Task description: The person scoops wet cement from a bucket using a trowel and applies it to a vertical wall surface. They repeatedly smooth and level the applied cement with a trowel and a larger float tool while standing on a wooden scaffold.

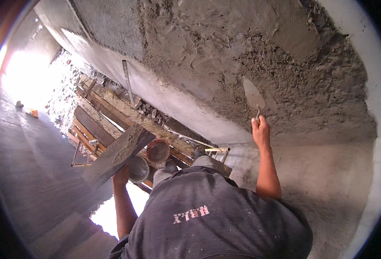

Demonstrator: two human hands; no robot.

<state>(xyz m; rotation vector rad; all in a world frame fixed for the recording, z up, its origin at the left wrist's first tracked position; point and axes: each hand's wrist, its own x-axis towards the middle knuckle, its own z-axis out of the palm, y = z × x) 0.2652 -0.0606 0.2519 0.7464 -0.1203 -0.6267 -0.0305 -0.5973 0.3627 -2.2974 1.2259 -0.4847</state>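
My right hand (261, 129) is closed round the handle of a pointed trowel (254, 94). The trowel's blade lies against, or very close to, the rough wet mortar (294, 82) on the wall. Low on the left, my left hand (121, 175) grips a long plasterer's hawk (117, 156) from beneath; most of its fingers are hidden by the board. Grey mortar (128, 140) is spread over the hawk's upper part. Just right of the hawk stand a reddish bucket (158, 150) and a grey bucket (138, 168).
Wooden planks (96, 125) form a platform under my feet (199, 151), with gaps between them. A narrow straightedge (128, 82) leans near the wall's base. Rubble (63, 93) lies beyond the planks. A yellowish metal frame (219, 152) stands by my right foot.
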